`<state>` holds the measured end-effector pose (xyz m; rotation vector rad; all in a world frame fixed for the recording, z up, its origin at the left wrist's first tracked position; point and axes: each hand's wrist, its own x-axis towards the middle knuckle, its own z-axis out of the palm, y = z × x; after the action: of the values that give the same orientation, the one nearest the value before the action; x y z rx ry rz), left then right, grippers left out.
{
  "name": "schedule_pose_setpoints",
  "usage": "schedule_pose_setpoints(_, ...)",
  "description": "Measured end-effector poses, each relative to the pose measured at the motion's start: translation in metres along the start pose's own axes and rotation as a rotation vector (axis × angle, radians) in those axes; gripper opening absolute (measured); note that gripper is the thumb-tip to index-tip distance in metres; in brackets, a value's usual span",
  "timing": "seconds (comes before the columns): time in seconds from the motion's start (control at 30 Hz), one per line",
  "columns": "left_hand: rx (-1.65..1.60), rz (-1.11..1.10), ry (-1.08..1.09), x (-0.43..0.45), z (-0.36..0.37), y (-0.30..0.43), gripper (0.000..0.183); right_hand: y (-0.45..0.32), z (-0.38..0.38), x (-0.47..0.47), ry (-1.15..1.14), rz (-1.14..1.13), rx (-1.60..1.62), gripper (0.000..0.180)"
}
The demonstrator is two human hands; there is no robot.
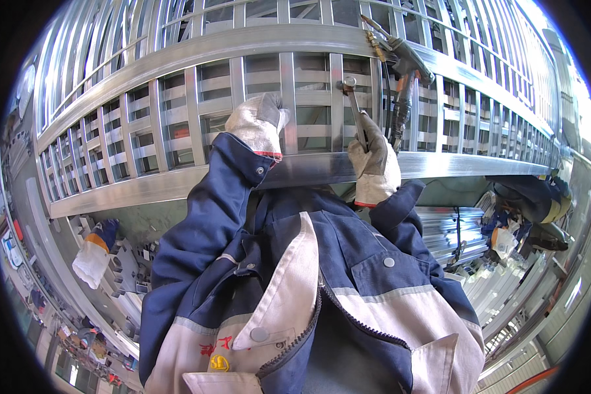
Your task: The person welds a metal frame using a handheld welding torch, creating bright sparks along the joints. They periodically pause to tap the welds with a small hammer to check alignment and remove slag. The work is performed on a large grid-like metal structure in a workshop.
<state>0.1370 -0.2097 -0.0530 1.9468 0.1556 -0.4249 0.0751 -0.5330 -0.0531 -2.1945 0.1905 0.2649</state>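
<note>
My left hand (258, 120), in a pale work glove, has its fingers curled over the slats of a silvery metal frame (325, 172); whether anything is inside them is hidden. To its right, my right hand (376, 157), also gloved, grips the metal shaft of a hammer-like tool (348, 84). The tool's round head is over the frame's upright slats. Beside that hand, a dark pistol-shaped tool (410, 58) with brass fittings lies across the frame's rail, its taped cable (401, 111) running down near my right glove.
More slatted metal panels (113, 29) extend beyond the frame. Metal profiles lie at the lower left, near a white and orange bag (92, 253). Strapped metal profiles (448, 234) lie at the right, where another person's dark-clothed limb (527, 194) shows near the frame.
</note>
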Motion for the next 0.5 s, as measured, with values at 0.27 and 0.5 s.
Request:
schedule_pose_setpoints(0.27, -0.014, 0.032, 0.030, 0.005, 0.006, -0.011, 0.014, -0.024, -0.012, -0.007, 0.006, 0.018, 0.072, 0.065)
schedule_pose_setpoints(0.5, -1.272, -0.259, 0.051, -0.008, 0.005, -0.017, 0.022, -0.028, -0.070, 0.020, 0.280, -0.068, 0.063, 0.063)
